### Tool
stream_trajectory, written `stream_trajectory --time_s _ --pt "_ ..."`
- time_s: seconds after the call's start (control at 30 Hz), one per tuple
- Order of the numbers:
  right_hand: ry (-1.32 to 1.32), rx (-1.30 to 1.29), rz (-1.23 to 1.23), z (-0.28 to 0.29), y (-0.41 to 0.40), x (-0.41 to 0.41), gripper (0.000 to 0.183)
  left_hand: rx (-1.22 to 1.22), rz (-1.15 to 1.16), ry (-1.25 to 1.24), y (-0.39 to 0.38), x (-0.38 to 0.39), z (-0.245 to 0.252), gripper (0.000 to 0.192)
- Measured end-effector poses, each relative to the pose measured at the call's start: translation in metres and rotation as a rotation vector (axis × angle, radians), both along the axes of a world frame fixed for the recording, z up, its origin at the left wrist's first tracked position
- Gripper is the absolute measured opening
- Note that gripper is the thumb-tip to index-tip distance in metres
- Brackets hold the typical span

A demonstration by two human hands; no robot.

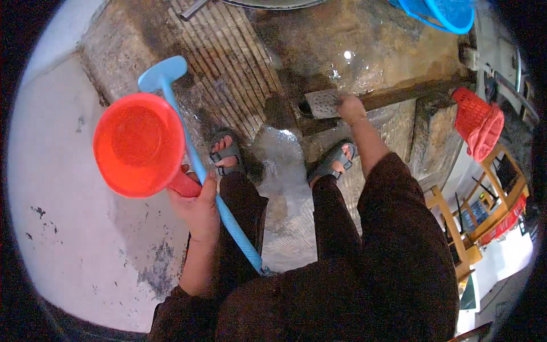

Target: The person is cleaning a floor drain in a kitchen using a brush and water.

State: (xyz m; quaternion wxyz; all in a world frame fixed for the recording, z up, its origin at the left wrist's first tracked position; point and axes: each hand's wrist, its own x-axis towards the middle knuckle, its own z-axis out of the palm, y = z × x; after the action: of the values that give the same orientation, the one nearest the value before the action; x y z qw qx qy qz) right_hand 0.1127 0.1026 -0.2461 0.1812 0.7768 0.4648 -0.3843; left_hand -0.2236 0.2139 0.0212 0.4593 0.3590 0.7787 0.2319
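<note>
My left hand [198,205] grips the handle of a red plastic water ladle [139,143] and also a light blue plastic long-handled tool [194,158], whose rounded flat head lies beyond the ladle. The ladle's round bowl faces up towards me, with no contents that I can make out. Low over the wet floor, my right hand [352,109] holds the edge of a perforated metal plate [323,104], like a drain cover. A dark gap shows at the plate's left end, beside a channel in the floor.
Wet ribbed concrete [230,64] lies ahead, with water [282,158] between my sandalled feet. A pale wall [72,205] stands at left. A blue plastic basket [448,15] is at the upper right, above a red basket [478,124] and wooden chairs [500,205]. A metal pipe end [194,9] shows at the top.
</note>
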Motion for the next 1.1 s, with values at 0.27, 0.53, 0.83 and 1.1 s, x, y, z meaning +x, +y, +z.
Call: stream_trajectory --time_s 0.27,0.53,0.83,1.1 --pt "-0.284 0.12 -0.091 -0.022 -0.02 -0.039 0.064 -0.016 -0.067 -0.002 -0.012 0.029 0.003 0.047" --pt "-0.139 -0.052 -0.146 -0.015 0.007 -0.075 0.06 -0.055 -0.097 0.021 -0.021 0.029 -0.003 0.048" --pt "-0.145 -0.415 0.266 0.014 0.034 -0.085 0.032 -0.098 -0.141 0.033 -0.03 0.023 -0.003 0.044" --pt "-0.133 -0.057 0.255 -0.012 -0.005 -0.107 0.045 -0.121 -0.1 -0.027 -0.031 0.023 -0.002 0.043"
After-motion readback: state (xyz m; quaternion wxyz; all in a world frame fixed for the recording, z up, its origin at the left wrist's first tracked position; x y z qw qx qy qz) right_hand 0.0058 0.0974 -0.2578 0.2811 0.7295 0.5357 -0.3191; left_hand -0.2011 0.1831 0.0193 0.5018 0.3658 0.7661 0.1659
